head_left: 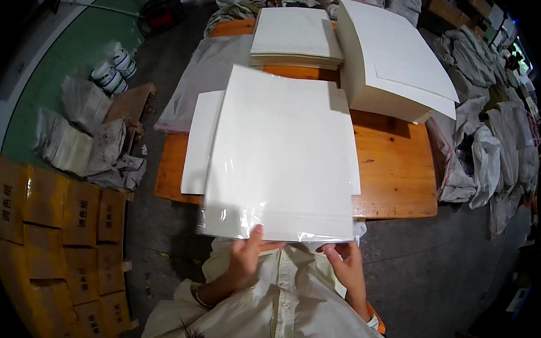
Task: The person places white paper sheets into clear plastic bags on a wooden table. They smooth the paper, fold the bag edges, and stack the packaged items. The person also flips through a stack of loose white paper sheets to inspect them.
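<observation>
Orange-brown wooden table (399,169), exposed surface leaving room at right; tall, white, rectangular paper stack (390,53) at its far right; 1 white, rectangular paper pack in clear plastic (283,151), near edge projecting beyond the table's. Left hand (246,256) pinches that edge; right hand (348,268) is at its right end, grip indeterminable.

One held sleeve (283,163), two buckets (108,78)

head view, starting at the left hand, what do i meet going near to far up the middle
Left hand, white sheets in clear plastic, shorter white paper stack, heap of bags and cloth
</observation>
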Available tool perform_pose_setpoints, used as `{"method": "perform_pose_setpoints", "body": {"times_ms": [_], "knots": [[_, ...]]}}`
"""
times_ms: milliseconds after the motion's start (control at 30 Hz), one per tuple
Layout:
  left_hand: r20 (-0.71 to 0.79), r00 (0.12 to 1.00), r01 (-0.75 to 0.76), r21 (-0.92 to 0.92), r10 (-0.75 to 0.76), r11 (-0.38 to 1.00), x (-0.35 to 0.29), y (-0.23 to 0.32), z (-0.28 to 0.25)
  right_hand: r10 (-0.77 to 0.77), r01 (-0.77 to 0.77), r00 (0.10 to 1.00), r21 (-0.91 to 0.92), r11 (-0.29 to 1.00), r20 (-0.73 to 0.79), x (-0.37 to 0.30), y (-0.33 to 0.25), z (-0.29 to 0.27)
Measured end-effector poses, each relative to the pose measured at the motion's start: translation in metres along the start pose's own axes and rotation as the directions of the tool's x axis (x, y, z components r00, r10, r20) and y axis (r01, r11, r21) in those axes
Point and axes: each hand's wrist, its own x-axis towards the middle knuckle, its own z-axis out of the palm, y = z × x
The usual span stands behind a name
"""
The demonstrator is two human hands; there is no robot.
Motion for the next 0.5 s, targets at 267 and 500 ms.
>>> {"method": "perform_pose_setpoints", "body": {"times_ms": [267,500], "knots": [[0.251,0.889,-0.378,-0.073,0.384,0.923,0.08,0.114,0.007,-0.032,-0.045,0.939,0.215,0.976,0.342,0.007,-0.016,-0.035],[0.337,0.932,-0.151,0.013,0.137,0.988,0.285,0.178,0.08,-0.055,0.013,0.965,0.164,0.986,0.255,0.004,-0.002,-0.055]]}}
